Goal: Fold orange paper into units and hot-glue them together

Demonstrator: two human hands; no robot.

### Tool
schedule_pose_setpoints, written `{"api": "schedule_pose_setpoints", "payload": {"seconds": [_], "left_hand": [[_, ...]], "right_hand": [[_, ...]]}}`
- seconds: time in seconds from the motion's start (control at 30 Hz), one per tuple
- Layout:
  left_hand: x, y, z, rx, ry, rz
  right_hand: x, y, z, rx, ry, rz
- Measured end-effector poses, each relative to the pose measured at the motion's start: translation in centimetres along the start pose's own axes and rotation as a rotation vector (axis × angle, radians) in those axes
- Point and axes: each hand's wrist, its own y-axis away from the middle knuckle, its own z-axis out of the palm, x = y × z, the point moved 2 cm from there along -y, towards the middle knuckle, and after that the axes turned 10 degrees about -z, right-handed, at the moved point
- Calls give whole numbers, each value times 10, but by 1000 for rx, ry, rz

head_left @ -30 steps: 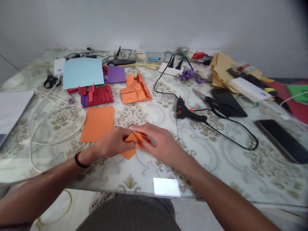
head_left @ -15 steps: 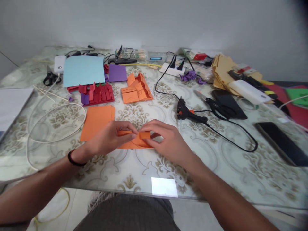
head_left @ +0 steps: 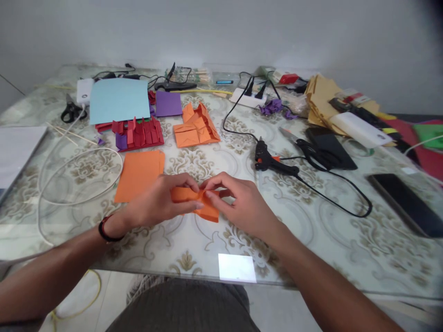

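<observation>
An orange sheet of paper (head_left: 208,213), partly folded, is held between both hands over the front middle of the table. My left hand (head_left: 162,199) pinches it from the left, thumb in front and fingers behind. From the right, my right hand (head_left: 238,198) grips the paper near a crease, its fingertips close to the left ones. Part of the paper is hidden by the fingers. Just left of my left hand lies a stack of orange paper (head_left: 137,175). Behind it sit folded red paper pieces (head_left: 143,133), and right of those, folded orange pieces (head_left: 195,129).
A black glue gun (head_left: 273,161) with its cord lies right of my right hand, beside scissors (head_left: 316,154) and a phone (head_left: 406,203). Light blue paper (head_left: 119,101), a purple sheet (head_left: 168,103) and a power strip (head_left: 247,97) lie farther back. A white cable (head_left: 78,203) loops at left.
The small raised orange fold by my right fingers has turned down. The paper's right part now tilts toward me, and my right thumb has moved up and inward onto it.
</observation>
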Motion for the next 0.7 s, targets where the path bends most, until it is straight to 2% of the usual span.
{"api": "schedule_pose_setpoints", "payload": {"seconds": [0.13,0.4,0.53,0.7], "left_hand": [[-1,3,4,79,-64,32],[4,5,5,118,-46,40],[4,6,6,122,-8,40],[4,7,5,63,151,-44]], "right_hand": [[-2,0,1,31,-10,6],[-4,-1,3,7,-40,-6],[-3,-1,3,23,-2,-16],[-3,-1,2,40,-33,9]]}}
